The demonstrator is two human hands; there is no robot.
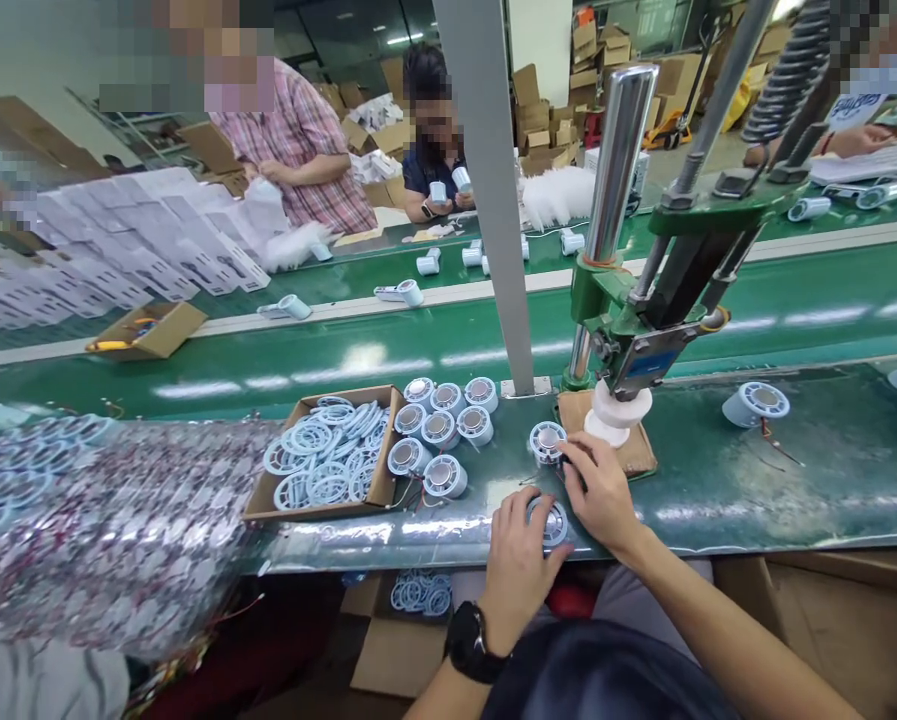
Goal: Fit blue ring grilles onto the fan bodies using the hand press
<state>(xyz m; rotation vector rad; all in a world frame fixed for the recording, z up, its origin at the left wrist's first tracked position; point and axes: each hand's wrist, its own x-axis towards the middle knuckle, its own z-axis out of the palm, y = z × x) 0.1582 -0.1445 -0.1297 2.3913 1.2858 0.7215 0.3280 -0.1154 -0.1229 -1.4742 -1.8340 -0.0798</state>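
- Left hand [523,550] holds a blue ring [563,522] at the counter's [718,505] edge.
- Right hand [602,495], part-open, touches a unit [547,438]; grip unclear.
- Eight units [440,428] look ringed; many loose rings [328,440] remain boxed, apparently unfitted.

Grn bench [695,510], box [389,455] w/ rings [329,440], cyl. parts [440,430]

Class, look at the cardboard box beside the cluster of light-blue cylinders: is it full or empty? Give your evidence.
Full: light-blue rings lie heaped across the cardboard box, overlapping one another.
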